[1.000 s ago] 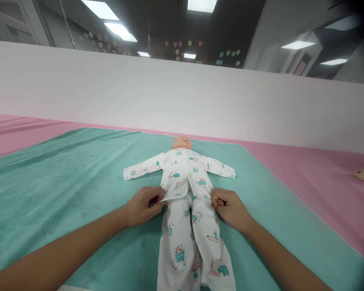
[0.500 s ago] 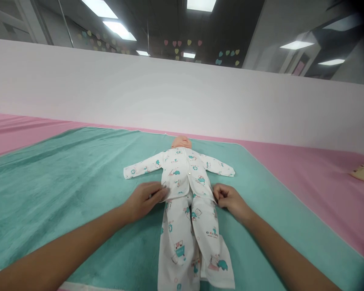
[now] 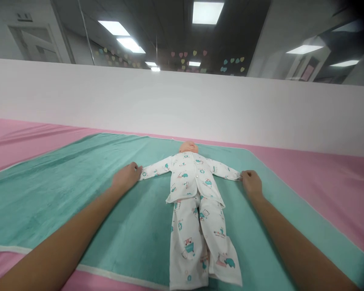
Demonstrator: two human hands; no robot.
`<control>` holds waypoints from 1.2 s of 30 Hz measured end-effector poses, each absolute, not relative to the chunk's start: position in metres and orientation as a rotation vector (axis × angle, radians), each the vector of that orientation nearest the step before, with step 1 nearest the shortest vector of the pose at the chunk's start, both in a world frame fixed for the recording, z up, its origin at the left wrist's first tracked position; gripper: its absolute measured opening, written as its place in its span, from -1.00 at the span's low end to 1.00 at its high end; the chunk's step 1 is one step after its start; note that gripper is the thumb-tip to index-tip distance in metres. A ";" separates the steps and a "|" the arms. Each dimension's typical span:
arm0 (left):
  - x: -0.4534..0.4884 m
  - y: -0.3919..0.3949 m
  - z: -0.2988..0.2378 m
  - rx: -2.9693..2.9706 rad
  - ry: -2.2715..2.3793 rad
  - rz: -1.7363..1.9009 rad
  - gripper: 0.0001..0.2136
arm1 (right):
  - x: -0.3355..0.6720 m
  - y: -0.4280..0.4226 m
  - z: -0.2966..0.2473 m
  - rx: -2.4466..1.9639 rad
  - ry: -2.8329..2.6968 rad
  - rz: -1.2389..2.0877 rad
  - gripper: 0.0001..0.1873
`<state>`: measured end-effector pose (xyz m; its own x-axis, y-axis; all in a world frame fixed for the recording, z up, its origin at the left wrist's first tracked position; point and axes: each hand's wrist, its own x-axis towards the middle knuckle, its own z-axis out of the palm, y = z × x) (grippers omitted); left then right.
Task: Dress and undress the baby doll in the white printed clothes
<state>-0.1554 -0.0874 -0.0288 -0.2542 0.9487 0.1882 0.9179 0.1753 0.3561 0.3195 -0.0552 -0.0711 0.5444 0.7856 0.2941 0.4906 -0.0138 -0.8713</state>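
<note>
Out on the teal towel (image 3: 63, 202), the baby doll (image 3: 188, 147) lies flat in its pajamas (image 3: 195, 190). Left hand (image 3: 126, 177) and right hand (image 3: 251, 182) have moved from the waist out to the sleeve cuffs (image 3: 144, 173), fingers (image 3: 134, 166) curled there; can't tell if they're gripping.

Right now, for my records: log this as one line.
left hand: pajama sleeve cuff | right hand: other sleeve cuff | baby doll: on teal towel

a teal towel (image 3: 48, 194) lies spread over a pink sheet (image 3: 330, 190), with a white partition (image 3: 182, 105) rising behind it. beyond that, pastel hearts (image 3: 232, 64) dot the far side under rectangular ceiling lights (image 3: 207, 13), and a door (image 3: 36, 44) shows far left.
</note>
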 end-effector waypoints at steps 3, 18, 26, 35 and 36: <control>-0.162 -0.085 -0.031 1.789 2.347 0.599 -0.61 | 0.317 -0.045 -0.066 -1.821 -1.109 0.245 -0.70; -0.140 -0.094 -0.022 1.188 1.580 1.396 -0.57 | 0.330 -0.043 -0.066 -1.852 -1.292 0.364 -0.63; -0.151 -0.089 -0.028 1.105 1.378 1.624 -0.57 | 0.338 -0.044 -0.070 -1.245 -0.890 0.757 -0.46; -0.154 -0.090 -0.022 1.020 1.359 1.685 -0.52 | 0.341 -0.046 -0.072 -1.250 -0.895 0.649 -0.45; -0.155 -0.090 -0.022 1.021 1.355 1.684 -0.52 | 0.341 -0.047 -0.072 -1.254 -0.897 0.638 -0.43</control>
<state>-0.1550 -0.0901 -0.0225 -0.4153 0.8998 0.1336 -0.0619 -0.1744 0.9827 0.3410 -0.0466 -0.0716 0.5223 0.8239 0.2198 0.0631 0.2197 -0.9735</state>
